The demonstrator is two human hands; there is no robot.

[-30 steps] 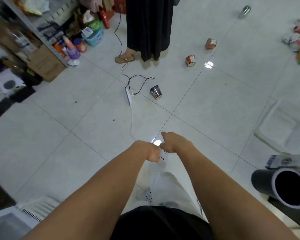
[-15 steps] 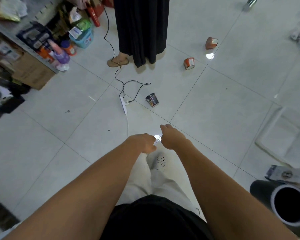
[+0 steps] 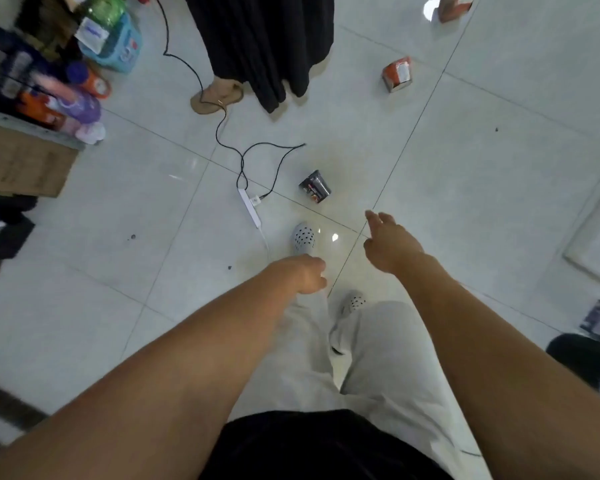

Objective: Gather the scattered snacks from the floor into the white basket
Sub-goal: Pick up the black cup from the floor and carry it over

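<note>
A black snack cup (image 3: 315, 186) lies on its side on the white floor tiles just ahead of my feet. Farther off lies an orange snack cup (image 3: 397, 74), and another orange cup (image 3: 451, 6) shows at the top edge. My right hand (image 3: 388, 244) reaches forward with fingers spread, below and right of the black cup, holding nothing. My left hand (image 3: 307, 273) hangs lower with fingers loosely curled and nothing in it. No white basket is in view.
A white power strip (image 3: 249, 206) with a black cable (image 3: 222, 133) lies left of the black cup. A person in a long black skirt (image 3: 264, 46) stands beyond. Shelving with bottles and a cardboard box (image 3: 21, 164) fills the left side. A dark cylinder (image 3: 593, 365) sits at right.
My two hands, held together before, have parted; the right one has opened and stretched forward. I have stepped closer, so the black cup and power strip now lie nearer.
</note>
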